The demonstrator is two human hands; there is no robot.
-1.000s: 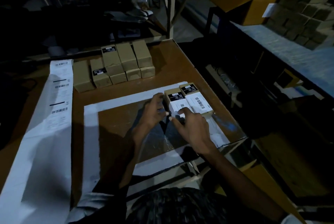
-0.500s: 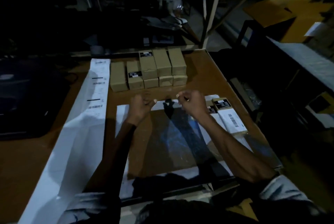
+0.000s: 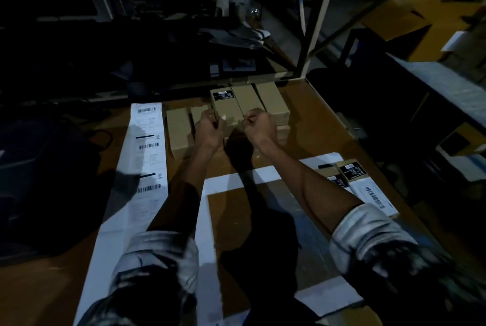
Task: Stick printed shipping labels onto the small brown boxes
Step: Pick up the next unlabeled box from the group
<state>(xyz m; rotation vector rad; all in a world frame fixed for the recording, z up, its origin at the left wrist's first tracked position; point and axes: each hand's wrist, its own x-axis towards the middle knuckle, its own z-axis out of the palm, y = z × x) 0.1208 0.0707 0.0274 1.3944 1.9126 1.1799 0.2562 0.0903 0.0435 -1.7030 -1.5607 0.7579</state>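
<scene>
Brown boxes (image 3: 247,104) lie under both outstretched arms, left hand (image 3: 209,128) and right hand (image 3: 259,125) fingers curled.

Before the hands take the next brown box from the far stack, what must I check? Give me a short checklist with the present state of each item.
1. Unlabelled small brown cardboard boxes remain in the far stack: ok.
2. Long white strip of printed barcode labels lies flat, left of the stack: ok.
3. Left hand and right hand have reached the stack: ok.
4. Hands are free of any other thing: cannot tell, fingers curled, too dark.
5. Labelled boxes are set apart at the right table edge: ok.
6. Which box the fingers touch: cannot tell.
</scene>
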